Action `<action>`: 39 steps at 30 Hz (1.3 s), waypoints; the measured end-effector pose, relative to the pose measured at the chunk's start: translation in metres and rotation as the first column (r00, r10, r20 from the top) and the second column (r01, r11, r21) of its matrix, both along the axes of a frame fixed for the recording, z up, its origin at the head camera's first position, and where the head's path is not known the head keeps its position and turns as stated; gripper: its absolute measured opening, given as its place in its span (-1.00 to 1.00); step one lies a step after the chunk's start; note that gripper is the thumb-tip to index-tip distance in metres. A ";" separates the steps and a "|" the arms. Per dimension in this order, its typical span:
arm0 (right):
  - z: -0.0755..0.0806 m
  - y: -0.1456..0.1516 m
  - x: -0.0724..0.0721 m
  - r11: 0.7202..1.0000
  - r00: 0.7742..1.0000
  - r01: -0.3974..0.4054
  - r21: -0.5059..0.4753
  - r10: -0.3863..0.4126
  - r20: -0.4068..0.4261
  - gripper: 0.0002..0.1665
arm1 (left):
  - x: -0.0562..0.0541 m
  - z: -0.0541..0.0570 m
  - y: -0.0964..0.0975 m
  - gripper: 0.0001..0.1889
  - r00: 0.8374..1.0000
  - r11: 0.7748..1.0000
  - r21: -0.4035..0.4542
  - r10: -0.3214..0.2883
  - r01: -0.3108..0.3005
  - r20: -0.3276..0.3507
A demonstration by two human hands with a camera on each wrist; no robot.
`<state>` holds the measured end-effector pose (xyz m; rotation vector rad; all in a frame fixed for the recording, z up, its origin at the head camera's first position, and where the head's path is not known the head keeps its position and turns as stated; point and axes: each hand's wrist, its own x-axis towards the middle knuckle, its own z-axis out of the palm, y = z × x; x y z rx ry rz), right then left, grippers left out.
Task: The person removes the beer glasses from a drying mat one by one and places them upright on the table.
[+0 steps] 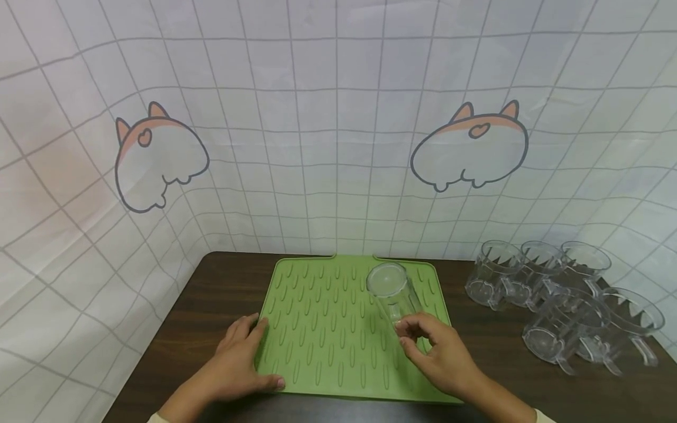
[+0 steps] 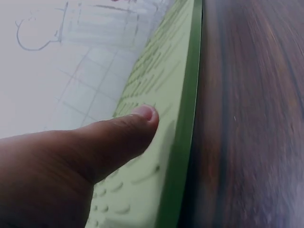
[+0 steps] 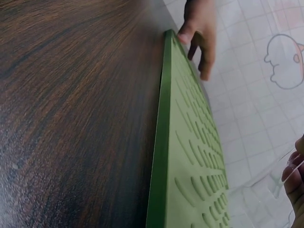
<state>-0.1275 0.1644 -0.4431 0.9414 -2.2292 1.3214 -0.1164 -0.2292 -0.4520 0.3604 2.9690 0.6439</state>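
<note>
A clear mug (image 1: 394, 291) is in my right hand (image 1: 436, 352), whose thumb and fingers pinch it by the handle side. It is tilted over the right half of a green ridged mat (image 1: 317, 329), one round end facing up and away from me. In the right wrist view only part of the mug (image 3: 259, 192) shows, beside the fingertips (image 3: 293, 178). My left hand (image 1: 233, 364) rests at the mat's near left corner with fingers spread along its left edge. The left thumb (image 2: 128, 130) lies on the mat's surface near the front rim.
Several clear mugs with handles (image 1: 566, 323) stand upright, close together, on the dark wooden table (image 1: 497, 352) right of the mat. Behind the table hangs a white gridded sheet (image 1: 338, 147) with cartoon animal drawings, which also runs along both sides.
</note>
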 end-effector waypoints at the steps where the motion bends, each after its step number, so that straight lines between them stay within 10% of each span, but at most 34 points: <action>1: 0.000 0.000 -0.001 1.000 1.000 0.000 0.000 0.000 -0.007 -0.57 | 0.000 0.001 0.002 0.33 1.000 1.000 0.006 -0.006 0.006 -0.016; 15: 0.000 0.002 -0.002 0.997 0.996 0.060 0.055 -0.055 -0.073 -0.53 | -0.010 0.011 0.043 -0.04 0.984 0.993 0.119 -0.006 0.027 -0.177; 39: -0.001 0.002 -0.003 0.997 0.997 0.042 0.057 -0.038 -0.071 -0.53 | -0.031 0.027 0.095 -0.17 0.984 0.946 0.292 -0.102 0.141 -0.148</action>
